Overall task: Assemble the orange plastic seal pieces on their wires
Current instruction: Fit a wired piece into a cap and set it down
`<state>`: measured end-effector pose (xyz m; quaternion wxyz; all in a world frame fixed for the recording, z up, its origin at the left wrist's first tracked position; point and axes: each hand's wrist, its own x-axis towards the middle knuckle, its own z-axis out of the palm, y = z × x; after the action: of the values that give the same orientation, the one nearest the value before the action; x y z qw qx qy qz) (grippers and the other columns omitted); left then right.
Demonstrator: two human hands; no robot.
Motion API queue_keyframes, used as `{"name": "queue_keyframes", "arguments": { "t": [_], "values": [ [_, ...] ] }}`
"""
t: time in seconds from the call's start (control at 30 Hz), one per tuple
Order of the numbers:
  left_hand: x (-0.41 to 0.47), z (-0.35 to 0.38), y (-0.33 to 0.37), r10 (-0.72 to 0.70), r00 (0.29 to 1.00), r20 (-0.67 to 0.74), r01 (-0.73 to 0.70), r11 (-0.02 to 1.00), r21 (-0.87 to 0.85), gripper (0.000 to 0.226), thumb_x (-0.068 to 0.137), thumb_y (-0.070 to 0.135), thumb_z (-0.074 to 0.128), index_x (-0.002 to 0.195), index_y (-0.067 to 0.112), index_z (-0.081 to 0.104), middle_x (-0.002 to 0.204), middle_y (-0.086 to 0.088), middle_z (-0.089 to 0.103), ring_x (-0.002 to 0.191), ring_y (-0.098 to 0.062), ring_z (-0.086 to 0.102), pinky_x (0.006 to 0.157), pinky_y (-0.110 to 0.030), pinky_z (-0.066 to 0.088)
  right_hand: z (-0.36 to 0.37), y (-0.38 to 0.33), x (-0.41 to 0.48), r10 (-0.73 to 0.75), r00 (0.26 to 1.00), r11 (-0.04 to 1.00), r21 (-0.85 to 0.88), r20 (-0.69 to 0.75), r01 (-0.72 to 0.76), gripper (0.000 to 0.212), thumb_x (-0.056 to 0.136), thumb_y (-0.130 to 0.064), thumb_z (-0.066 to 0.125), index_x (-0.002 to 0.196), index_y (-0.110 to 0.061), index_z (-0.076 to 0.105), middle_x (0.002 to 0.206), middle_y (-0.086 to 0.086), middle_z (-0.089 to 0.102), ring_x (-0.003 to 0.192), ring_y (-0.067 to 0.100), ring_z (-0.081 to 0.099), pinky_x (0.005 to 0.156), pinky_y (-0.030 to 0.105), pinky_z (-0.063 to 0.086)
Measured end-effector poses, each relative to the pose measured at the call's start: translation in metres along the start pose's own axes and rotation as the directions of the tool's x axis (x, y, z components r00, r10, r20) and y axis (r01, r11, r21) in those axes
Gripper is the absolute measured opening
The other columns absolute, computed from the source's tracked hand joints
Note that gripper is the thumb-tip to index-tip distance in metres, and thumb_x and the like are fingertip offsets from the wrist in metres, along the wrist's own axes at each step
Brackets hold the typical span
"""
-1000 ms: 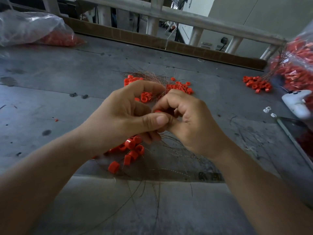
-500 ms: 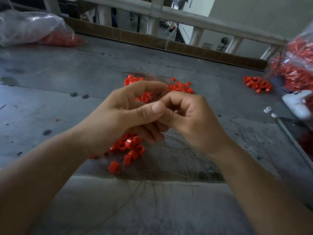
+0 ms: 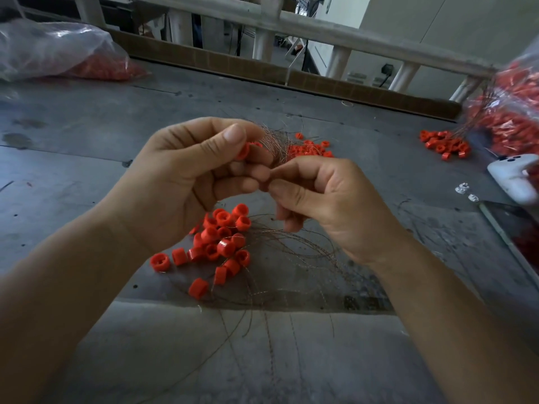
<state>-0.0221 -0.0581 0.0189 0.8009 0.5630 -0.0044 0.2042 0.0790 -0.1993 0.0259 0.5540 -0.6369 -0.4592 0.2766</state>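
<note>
Pinching an orange seal piece (image 3: 243,150) between thumb and curled fingers, the left hand (image 3: 180,182) holds it up above the near pile (image 3: 221,243) of loose pieces, probably so that its opening faces the other hand for threading. The right hand (image 3: 329,199) sits just right of it. Its thumb and forefinger are pressed together on what is likely a wire end (too fine to make out at the fingertips), and they meet the left hand's lower fingers, I judge for steadiness.

A tuft of wires (image 3: 274,141) fans out just beyond the pinched piece, and more strands loop over the table (image 3: 87,126) to the right of the near pile, under the right wrist, within easy reach. Beyond the near pile lies a second heap (image 3: 309,148), and well to its right a third (image 3: 443,144), beside a bulging bag (image 3: 513,112).

Half a second ago the hands were locked together low over the near pile and hid much of it. Now the left hand has lifted, the piece shows beside the thumb, and only the fingertips meet.
</note>
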Motion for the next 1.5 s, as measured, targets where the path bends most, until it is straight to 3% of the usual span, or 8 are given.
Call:
{"name": "queue_keyframes", "arguments": {
  "t": [0.23, 0.37, 0.53, 0.7, 0.97, 1.2, 1.3, 1.5],
  "values": [
    [0.000, -0.002, 0.004, 0.021, 0.996, -0.085, -0.006, 0.985, 0.172, 0.004, 0.052, 0.016, 0.070, 0.056, 0.013, 0.069, 0.060, 0.000, 0.066, 0.049, -0.005, 0.059, 0.044, -0.013, 0.046, -0.014, -0.005, 0.001, -0.036, 0.992, 0.994, -0.105, -0.121, 0.024, 0.014, 0.082, -0.009, 0.061, 0.068, -0.013, 0.064, 0.051, -0.002, 0.050, 0.041, 0.001, 0.038, 0.039, 0.010, 0.029],
    [0.004, -0.010, 0.006, 0.038, 0.985, -0.166, 0.014, 0.953, 0.302, 0.004, 0.052, 0.014, 0.068, 0.056, 0.014, 0.069, 0.053, 0.001, 0.063, 0.047, -0.009, 0.060, 0.043, -0.015, 0.046, -0.021, -0.007, 0.001, -0.044, 0.994, 0.983, -0.183, -0.103, 0.025, 0.013, 0.083, -0.005, 0.061, 0.071, -0.009, 0.064, 0.048, -0.012, 0.054, 0.041, -0.002, 0.045, 0.042, 0.006, 0.032],
    [0.007, -0.023, 0.003, 0.076, 0.980, -0.186, 0.082, 0.697, 0.713, 0.010, 0.049, 0.025, 0.072, 0.056, 0.030, 0.069, 0.055, 0.010, 0.066, 0.047, 0.002, 0.057, 0.048, -0.008, 0.045, -0.024, 0.001, 0.004, 0.007, 0.995, 0.870, -0.490, -0.099, -0.055, 0.012, 0.083, -0.015, 0.064, 0.071, -0.015, 0.064, 0.059, -0.002, 0.060, 0.052, 0.000, 0.051, 0.049, 0.011, 0.038],
    [0.006, -0.027, -0.003, -0.080, 0.979, -0.188, 0.203, 0.471, 0.858, 0.018, 0.058, 0.021, 0.078, 0.062, 0.036, 0.069, 0.057, 0.012, 0.067, 0.049, 0.001, 0.058, 0.052, -0.015, 0.047, -0.021, 0.010, 0.006, 0.128, 0.991, 0.742, -0.660, -0.031, -0.116, 0.019, 0.084, -0.023, 0.064, 0.066, -0.029, 0.059, 0.063, -0.015, 0.057, 0.059, -0.012, 0.051, 0.054, 0.003, 0.038],
    [0.011, -0.033, -0.009, 0.030, 0.957, -0.287, 0.245, 0.440, 0.864, 0.013, 0.068, 0.032, 0.072, 0.056, 0.029, 0.067, 0.064, 0.008, 0.068, 0.067, -0.011, 0.065, 0.068, -0.028, 0.051, -0.023, 0.012, 0.006, 0.175, 0.984, 0.686, -0.716, -0.016, -0.134, 0.018, 0.082, -0.031, 0.065, 0.065, -0.030, 0.059, 0.061, -0.016, 0.056, 0.058, -0.013, 0.050, 0.054, 0.002, 0.037],
    [0.023, -0.039, -0.023, 0.137, 0.970, -0.198, 0.175, 0.166, 0.971, 0.025, 0.083, 0.037, 0.062, 0.106, 0.029, 0.066, 0.117, 0.000, 0.057, 0.110, -0.019, 0.049, 0.083, -0.027, 0.030, -0.033, 0.010, 0.009, 0.013, 0.970, 0.741, -0.649, -0.243, -0.172, 0.018, 0.084, -0.031, 0.063, 0.072, -0.019, 0.067, 0.050, -0.018, 0.057, 0.050, -0.010, 0.051, 0.046, 0.004, 0.035],
    [0.028, -0.037, -0.030, 0.088, 0.985, -0.150, 0.138, 0.124, 0.983, 0.029, 0.086, 0.038, 0.059, 0.112, 0.028, 0.066, 0.123, 0.000, 0.058, 0.117, -0.018, 0.046, 0.082, -0.023, 0.026, -0.038, 0.011, 0.010, -0.059, 0.928, 0.766, -0.612, -0.368, -0.194, 0.017, 0.084, -0.029, 0.064, 0.075, -0.016, 0.069, 0.063, -0.014, 0.061, 0.061, 0.000, 0.056, 0.059, 0.012, 0.043],
    [0.033, -0.043, -0.038, -0.004, 0.991, -0.134, 0.134, 0.057, 0.989, 0.032, 0.091, 0.033, 0.052, 0.122, 0.031, 0.059, 0.128, 0.000, 0.057, 0.116, -0.022, 0.051, 0.089, -0.027, 0.036, -0.045, 0.012, 0.012, -0.152, 0.859, 0.792, -0.580, -0.489, -0.190, 0.021, 0.085, -0.030, 0.063, 0.063, -0.026, 0.064, 0.061, -0.004, 0.064, 0.052, 0.003, 0.053, 0.056, 0.021, 0.044]
  ]
}}
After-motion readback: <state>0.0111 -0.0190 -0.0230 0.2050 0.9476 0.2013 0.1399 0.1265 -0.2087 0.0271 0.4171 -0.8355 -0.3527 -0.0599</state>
